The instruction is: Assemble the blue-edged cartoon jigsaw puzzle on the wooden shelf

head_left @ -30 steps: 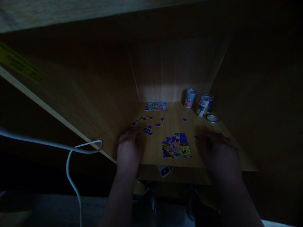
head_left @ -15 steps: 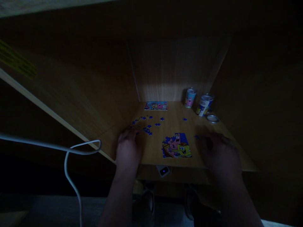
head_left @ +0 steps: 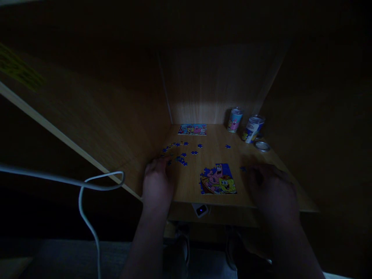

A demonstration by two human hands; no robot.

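In dim light, a partly joined jigsaw puzzle lies near the front of the wooden surface, showing a pink and a yellow cartoon figure. To its right, my right hand has its fingers closed at a small blue puzzle piece, which pokes out at the fingertips. My left hand rests at the left edge with fingers loosely bent and thumb apart, nothing visible in it. Just beyond its fingertips are several loose puzzle pieces, mostly blue side up.
At the back left lies a picture card with cartoon figures. Two printed cans with clear tops stand at the back right, beside a round metal lid. A white cable loops at the left; a small lit device sits below the front edge.
The view has shifted very slightly. Both hands, the puzzle and the loose pieces keep practically the same places.
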